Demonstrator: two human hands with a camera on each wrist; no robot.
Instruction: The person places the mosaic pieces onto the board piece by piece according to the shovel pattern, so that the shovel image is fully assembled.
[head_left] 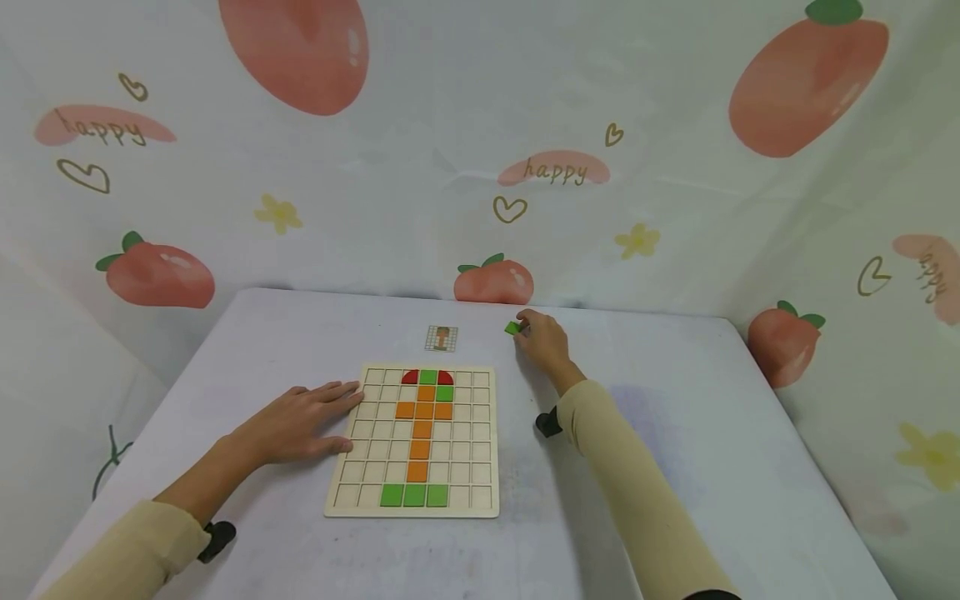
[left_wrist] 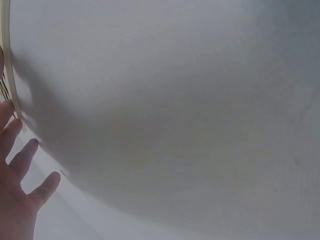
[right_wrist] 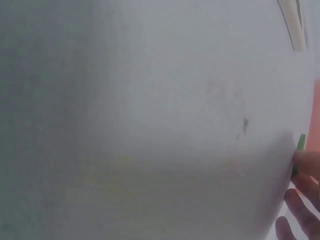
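A cream grid board point(head_left: 480, 467) lies flat on the table with coloured tiles in its cells. Orange tiles point(head_left: 422, 429) form a cross-like column, with green tiles point(head_left: 414, 496) along the bottom row. At the top, a green tile point(head_left: 428, 377) sits between two red curved tiles point(head_left: 409, 377). My left hand point(head_left: 303, 423) rests at the board's left edge, fingers spread and fairly straight; its fingers point(left_wrist: 11, 137) also show in the left wrist view. Beyond the board's far right corner, my right hand point(head_left: 542, 340) pinches a green square tile point(head_left: 513, 327), seen partly hidden in the right wrist view.
A small picture card point(head_left: 442, 337) with a grid pattern lies behind the board. The white-covered table point(head_left: 300, 533) ends at the back against a hanging cloth point(head_left: 420, 217) printed with fruit. A dark cord point(head_left: 111, 458) shows at the table's left side.
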